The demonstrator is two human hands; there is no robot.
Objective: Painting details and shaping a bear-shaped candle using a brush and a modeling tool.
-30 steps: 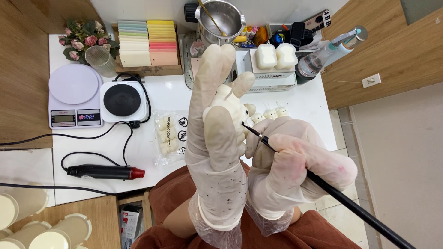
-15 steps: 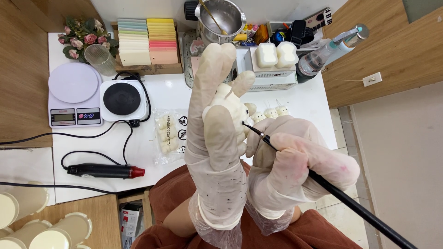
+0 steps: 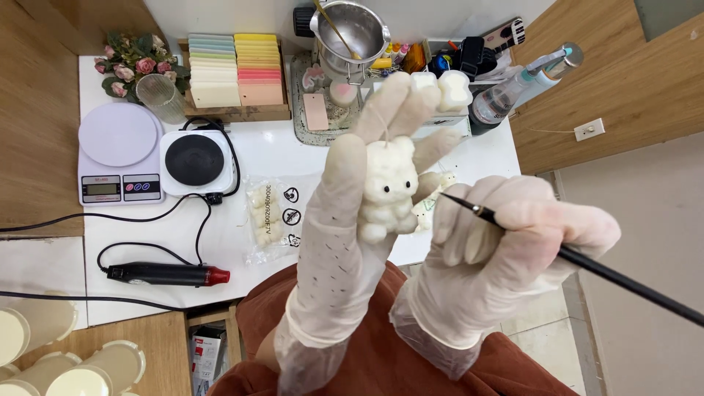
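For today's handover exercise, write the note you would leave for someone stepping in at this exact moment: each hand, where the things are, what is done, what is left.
Left hand, gloved, holds a small white bear-shaped candle upright, face toward the camera.
Right hand, gloved, grips a thin black brush, its tip close to the candle's side but not touching.
Below on the white table: a clear bag of small white pieces, a hot plate, a scale, a heat tool, a metal pitcher.
Done: two black eyes and a nose dot are on the face.
Left: any other detail; none shows elsewhere on the body.
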